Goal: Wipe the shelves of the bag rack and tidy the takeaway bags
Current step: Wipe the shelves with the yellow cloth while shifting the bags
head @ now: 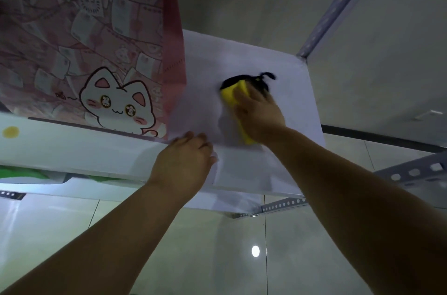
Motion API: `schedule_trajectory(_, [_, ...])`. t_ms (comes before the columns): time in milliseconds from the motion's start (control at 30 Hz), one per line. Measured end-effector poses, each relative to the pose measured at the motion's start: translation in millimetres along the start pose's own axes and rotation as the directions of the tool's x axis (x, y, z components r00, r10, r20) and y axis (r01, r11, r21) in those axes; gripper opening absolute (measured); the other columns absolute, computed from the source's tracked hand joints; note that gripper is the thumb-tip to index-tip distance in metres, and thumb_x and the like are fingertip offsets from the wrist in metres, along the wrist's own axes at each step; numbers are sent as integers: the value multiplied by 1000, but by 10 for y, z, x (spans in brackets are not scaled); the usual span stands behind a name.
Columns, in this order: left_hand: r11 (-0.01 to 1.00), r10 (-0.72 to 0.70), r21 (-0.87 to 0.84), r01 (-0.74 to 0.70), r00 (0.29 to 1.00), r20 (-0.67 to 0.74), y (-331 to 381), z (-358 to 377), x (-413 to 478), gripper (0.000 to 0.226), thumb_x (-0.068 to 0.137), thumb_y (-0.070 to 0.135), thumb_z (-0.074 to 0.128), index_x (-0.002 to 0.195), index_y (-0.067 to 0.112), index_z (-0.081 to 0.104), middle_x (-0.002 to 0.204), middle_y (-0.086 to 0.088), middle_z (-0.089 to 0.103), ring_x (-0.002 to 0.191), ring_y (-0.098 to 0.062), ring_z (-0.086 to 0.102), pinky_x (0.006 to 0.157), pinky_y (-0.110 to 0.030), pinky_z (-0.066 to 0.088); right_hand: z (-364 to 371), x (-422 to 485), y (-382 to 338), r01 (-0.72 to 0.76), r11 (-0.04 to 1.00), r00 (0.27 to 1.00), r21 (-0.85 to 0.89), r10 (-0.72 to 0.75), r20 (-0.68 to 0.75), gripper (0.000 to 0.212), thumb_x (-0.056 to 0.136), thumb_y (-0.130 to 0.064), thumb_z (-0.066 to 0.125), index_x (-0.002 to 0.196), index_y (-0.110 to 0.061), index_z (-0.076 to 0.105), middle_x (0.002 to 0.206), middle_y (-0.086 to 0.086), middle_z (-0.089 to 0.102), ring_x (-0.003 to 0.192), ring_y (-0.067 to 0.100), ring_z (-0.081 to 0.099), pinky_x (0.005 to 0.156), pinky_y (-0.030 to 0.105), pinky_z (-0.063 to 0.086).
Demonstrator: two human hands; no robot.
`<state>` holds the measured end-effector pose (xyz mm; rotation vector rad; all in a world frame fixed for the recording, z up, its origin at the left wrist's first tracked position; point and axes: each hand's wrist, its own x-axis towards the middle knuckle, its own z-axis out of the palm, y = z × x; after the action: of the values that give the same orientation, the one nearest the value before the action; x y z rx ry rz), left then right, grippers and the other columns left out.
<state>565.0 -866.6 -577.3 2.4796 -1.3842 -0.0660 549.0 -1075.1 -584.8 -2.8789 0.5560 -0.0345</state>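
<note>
A white shelf [285, 72] of the bag rack fills the middle of the view. My right hand [260, 113] presses flat on a yellow and black cleaning cloth [235, 91] lying on the shelf surface. My left hand [186, 159] grips the shelf's front edge, fingers curled over the lip. A pink takeaway bag [84, 40] printed with a white cartoon cat stands upright on the left part of the shelf, just left of both hands.
Perforated grey metal posts [338, 4] and rails [416, 169] frame the rack on the right. Below the shelf edge a green and white bag [31, 173] shows on the left. Pale tiled wall and floor [217, 258] lie behind and below.
</note>
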Motion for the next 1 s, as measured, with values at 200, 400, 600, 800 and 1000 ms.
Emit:
schedule_trajectory(200, [999, -34, -16, 34, 999, -7, -39, 4, 38, 18, 80, 20, 70, 90, 5, 73, 95, -11, 70, 86, -29, 65, 70, -35, 53, -103, -39, 435, -34, 999, 999, 25, 33, 5, 51, 98, -33, 39, 147, -23, 27, 157, 6, 16, 142, 30, 16, 112, 35, 16])
schedule_trajectory(400, [999, -42, -27, 43, 999, 19, -41, 34, 42, 19, 87, 25, 60, 94, 10, 71, 103, -7, 67, 94, -27, 62, 76, -35, 52, -141, 417, 395, -441, 896, 892, -48, 443, 88, 55, 97, -39, 32, 148, -31, 13, 159, 0, 0, 143, 38, -4, 113, 50, 14])
schedule_trajectory(600, [1000, -27, -11, 28, 999, 44, -27, -31, 36, 18, 62, 18, 85, 72, 8, 73, 78, -9, 71, 68, -26, 68, 58, -29, 54, -22, 76, 191, 89, 996, 992, -14, -88, 85, 52, 97, -45, 38, 146, -36, 23, 158, -7, 10, 144, 24, 9, 113, 33, 15])
schedule_trajectory(800, [997, -30, -68, 31, 999, 14, -54, 7, 15, 14, 76, 20, 75, 85, 11, 74, 93, -7, 70, 84, -24, 67, 75, -24, 42, -106, -64, 346, -308, 951, 947, -17, 308, 87, 53, 98, -44, 28, 149, -31, 16, 159, -2, 5, 143, 31, 10, 114, 41, 17])
schedule_trajectory(1000, [997, -64, -43, 65, 998, 27, -69, 181, 8, 34, 97, 32, 39, 124, 18, 56, 132, -1, 51, 121, -20, 44, 100, -28, 27, 6, -773, -42, -125, 992, 991, -33, 127, 49, 51, 97, -41, 33, 147, -32, 24, 158, -3, 9, 143, 28, 11, 114, 38, 17])
